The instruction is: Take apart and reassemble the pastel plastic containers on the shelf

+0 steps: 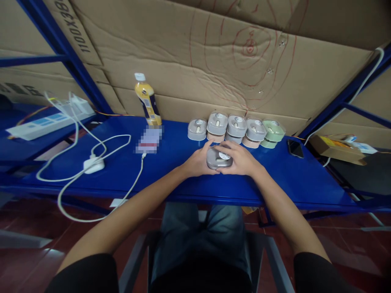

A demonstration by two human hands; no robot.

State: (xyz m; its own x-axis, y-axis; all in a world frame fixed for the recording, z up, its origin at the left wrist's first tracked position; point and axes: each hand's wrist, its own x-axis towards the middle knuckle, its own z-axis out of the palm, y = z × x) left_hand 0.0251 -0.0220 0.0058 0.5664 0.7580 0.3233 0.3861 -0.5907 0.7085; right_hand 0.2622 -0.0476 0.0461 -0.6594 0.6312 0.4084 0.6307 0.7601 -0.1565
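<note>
Between my two hands is a small grey lidded box (218,159) with a clear top and a round white label. My left hand (198,162) wraps around its left side, fingers curled over the far edge. From the right, my right hand (242,158) grips the same box, with fingers across its top and far edge. Just beyond, similar boxes stand in a row: a single grey box (197,129), then stacks with a pinkish-based box (216,124), a grey box (236,127), another pinkish-based box (254,130) and a green box (273,131).
A yellow drink bottle (148,101) stands at the back left, near a blurred-out device (149,140) on a white cable. A white charger (93,165) and power strip (51,124) lie left. On the right are a black phone (295,148) and an open cardboard box (336,150).
</note>
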